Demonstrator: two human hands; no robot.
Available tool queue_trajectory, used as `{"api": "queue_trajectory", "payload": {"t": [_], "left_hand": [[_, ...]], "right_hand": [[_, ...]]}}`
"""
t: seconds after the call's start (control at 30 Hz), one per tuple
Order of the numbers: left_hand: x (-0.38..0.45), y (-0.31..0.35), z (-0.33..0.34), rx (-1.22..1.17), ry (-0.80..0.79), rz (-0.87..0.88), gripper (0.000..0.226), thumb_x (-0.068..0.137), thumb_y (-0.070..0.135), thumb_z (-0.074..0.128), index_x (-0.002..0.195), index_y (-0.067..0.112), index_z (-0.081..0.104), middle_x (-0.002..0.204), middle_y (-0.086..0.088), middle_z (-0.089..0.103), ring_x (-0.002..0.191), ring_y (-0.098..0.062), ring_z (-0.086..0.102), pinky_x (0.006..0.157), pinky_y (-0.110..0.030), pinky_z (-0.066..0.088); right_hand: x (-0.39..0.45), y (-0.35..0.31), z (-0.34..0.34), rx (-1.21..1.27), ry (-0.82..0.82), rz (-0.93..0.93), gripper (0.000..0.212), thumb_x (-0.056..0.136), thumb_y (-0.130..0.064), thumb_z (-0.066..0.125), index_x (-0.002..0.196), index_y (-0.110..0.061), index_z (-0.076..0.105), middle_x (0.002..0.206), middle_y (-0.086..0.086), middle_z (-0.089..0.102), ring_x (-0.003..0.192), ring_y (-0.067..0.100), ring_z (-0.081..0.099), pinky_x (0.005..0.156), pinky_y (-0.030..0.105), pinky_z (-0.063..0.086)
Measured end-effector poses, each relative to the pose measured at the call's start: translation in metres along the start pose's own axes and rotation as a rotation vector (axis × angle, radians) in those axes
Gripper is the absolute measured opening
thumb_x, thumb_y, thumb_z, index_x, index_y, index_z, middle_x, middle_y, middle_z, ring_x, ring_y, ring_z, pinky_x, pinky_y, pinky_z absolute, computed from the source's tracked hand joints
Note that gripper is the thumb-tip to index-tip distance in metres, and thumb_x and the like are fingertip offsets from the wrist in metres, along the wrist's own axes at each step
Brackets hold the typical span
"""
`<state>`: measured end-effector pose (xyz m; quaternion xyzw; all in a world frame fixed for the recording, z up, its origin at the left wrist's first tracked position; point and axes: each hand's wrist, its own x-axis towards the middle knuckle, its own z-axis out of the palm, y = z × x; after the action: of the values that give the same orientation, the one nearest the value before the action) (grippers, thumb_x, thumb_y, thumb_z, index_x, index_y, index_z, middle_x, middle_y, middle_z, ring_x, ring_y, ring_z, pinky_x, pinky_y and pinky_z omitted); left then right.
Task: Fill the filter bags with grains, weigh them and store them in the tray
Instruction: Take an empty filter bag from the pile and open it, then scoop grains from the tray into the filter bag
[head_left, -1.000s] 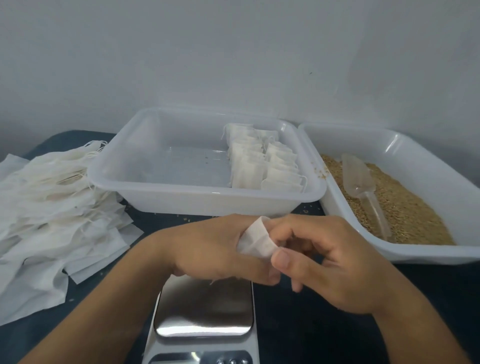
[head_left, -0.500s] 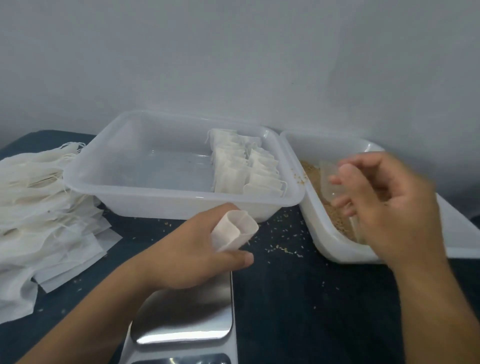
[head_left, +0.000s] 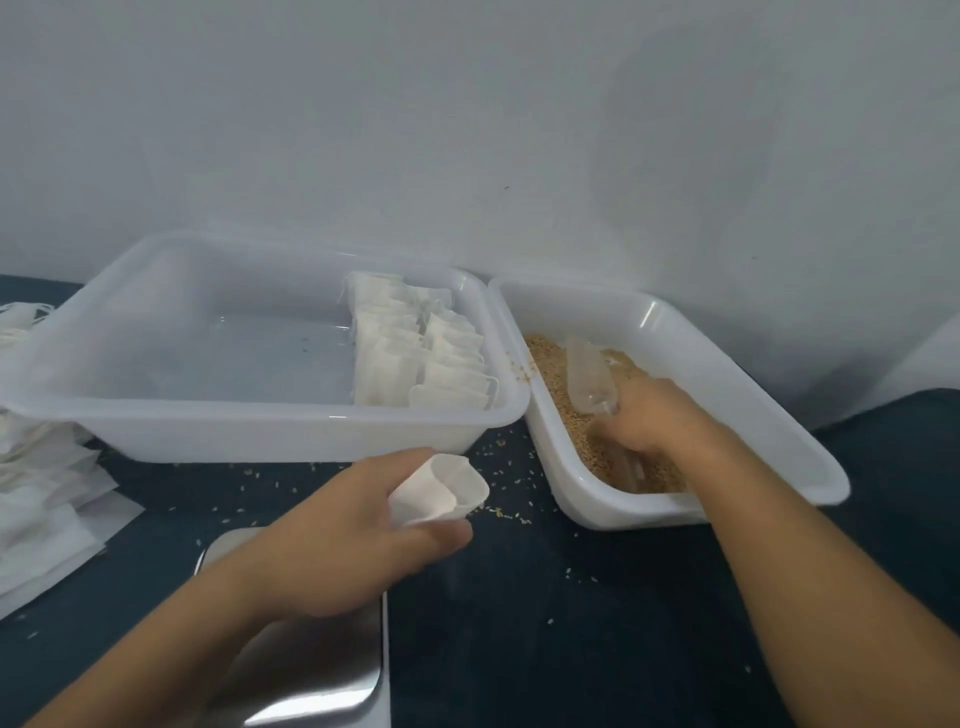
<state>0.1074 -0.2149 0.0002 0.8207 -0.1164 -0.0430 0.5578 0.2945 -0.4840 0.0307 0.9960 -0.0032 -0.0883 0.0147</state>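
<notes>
My left hand (head_left: 343, 540) holds a white filter bag (head_left: 441, 491) with its mouth open, above the steel scale (head_left: 322, 670). Inside the right tray (head_left: 727, 364), my right hand (head_left: 654, 421) grips the handle of a clear plastic scoop (head_left: 589, 376) lying on the brown grains (head_left: 556, 395). The larger storage tray (head_left: 249, 431) behind holds several filled bags (head_left: 415, 358) stacked along its right side.
A heap of empty filter bags (head_left: 41, 499) lies at the left on the dark table (head_left: 571, 623). Loose grains (head_left: 498, 514) are scattered between the trays and the scale. A white wall stands right behind the trays.
My right hand let go of the bag, reached right into the grain tray and took hold of the scoop. My left hand keeps the opened bag above the scale.
</notes>
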Motion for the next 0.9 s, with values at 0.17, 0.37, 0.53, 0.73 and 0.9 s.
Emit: {"api": "queue_trajectory", "payload": {"t": [0.17,0.37,0.53,0.73,0.9], "left_hand": [[0.002,0.002,0.005,-0.167,0.041,-0.083,0.026,0.077,0.047,0.076,0.099,0.053,0.063,0.083,0.016,0.069,0.063,-0.008,0.069,0.054,-0.017,0.052],[0.002,0.0,0.006,-0.207,0.076,-0.078,0.032,0.072,0.051,0.075,0.101,0.05,0.062,0.076,0.016,0.066,0.058,-0.001,0.06,0.054,-0.018,0.05],[0.002,-0.001,0.009,-0.164,0.13,-0.082,0.033,0.069,0.048,0.076,0.099,0.045,0.062,0.073,0.015,0.063,0.058,0.0,0.056,0.054,-0.017,0.046],[0.0,-0.007,0.01,-0.114,0.142,-0.098,0.028,0.07,0.049,0.074,0.095,0.038,0.066,0.065,0.017,0.057,0.055,0.001,0.05,0.052,-0.012,0.041],[0.002,-0.013,0.012,-0.096,0.162,-0.11,0.031,0.07,0.05,0.072,0.099,0.039,0.068,0.072,0.015,0.064,0.059,0.001,0.054,0.056,-0.013,0.043]], "right_hand": [[-0.008,0.014,-0.015,-0.02,0.082,-0.022,0.038,0.102,-0.045,0.048,0.119,-0.014,0.063,0.086,0.001,0.06,0.079,0.021,0.061,0.063,0.035,0.045],[-0.028,0.061,-0.076,-0.146,-0.027,-0.062,0.028,0.096,-0.056,0.061,0.112,-0.033,0.06,0.101,-0.01,0.058,0.081,0.013,0.062,0.083,0.037,0.054],[-0.043,0.09,-0.12,-0.218,-0.051,0.034,0.022,0.077,-0.057,0.078,0.087,-0.038,0.08,0.095,-0.016,0.074,0.092,0.013,0.068,0.089,0.037,0.054],[-0.033,0.08,-0.1,-0.204,-0.212,-0.007,0.015,0.076,-0.052,0.084,0.087,-0.042,0.082,0.077,-0.023,0.074,0.08,0.008,0.072,0.085,0.033,0.057],[-0.013,0.069,-0.059,0.004,-0.158,-0.125,0.025,0.08,-0.051,0.084,0.1,-0.037,0.082,0.102,-0.016,0.074,0.091,0.011,0.068,0.08,0.032,0.057]]}}
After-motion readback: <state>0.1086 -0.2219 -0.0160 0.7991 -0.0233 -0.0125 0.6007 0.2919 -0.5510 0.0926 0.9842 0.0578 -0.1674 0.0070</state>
